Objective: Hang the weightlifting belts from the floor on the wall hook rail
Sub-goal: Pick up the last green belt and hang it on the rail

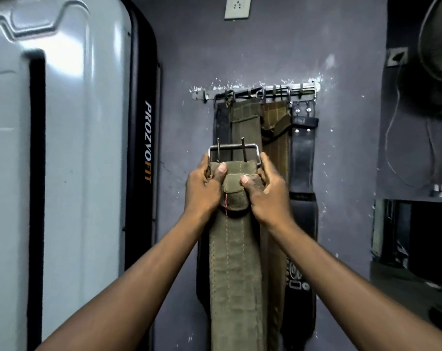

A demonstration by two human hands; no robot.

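Hands: two bare hands are showing, both reaching forward at chest height in front of the wall.
Left hand [204,188]: it is curling around the left edge of an olive-green canvas weightlifting belt [236,262], thumb pressing flat on the front of the folded top, other fingers wrapping behind.
Right hand [266,191]: it is clamping the right edge of the same belt, thumb pressing on the front flap, index finger lying along the side of the buckle.
Belt in the grip: one; its top end is sitting between the two hands, and the long strap is hanging straight down below them, between the forearms.
Buckle: one rectangular steel double-prong buckle [234,154] is standing just above the fingertips, its two prongs pointing up.
Rail: one long metal wall hook rail [255,93] is sitting well above the grip, on the purple-grey wall [346,138]; the buckle is not reaching it yet.
Belts already hanging: at least four are hanging behind and above the hands, namely a narrow dark belt [221,122] up and left, an olive canvas belt [245,120] directly above, a brown stitched belt [275,138] up and right, and a black leather studded belt [303,153] farthest right of the grip.
Left of the grip: one large grey machine shroud [63,148] with a black edge lettered "PROZVOFIT".
Far above: one white wall socket [237,7].
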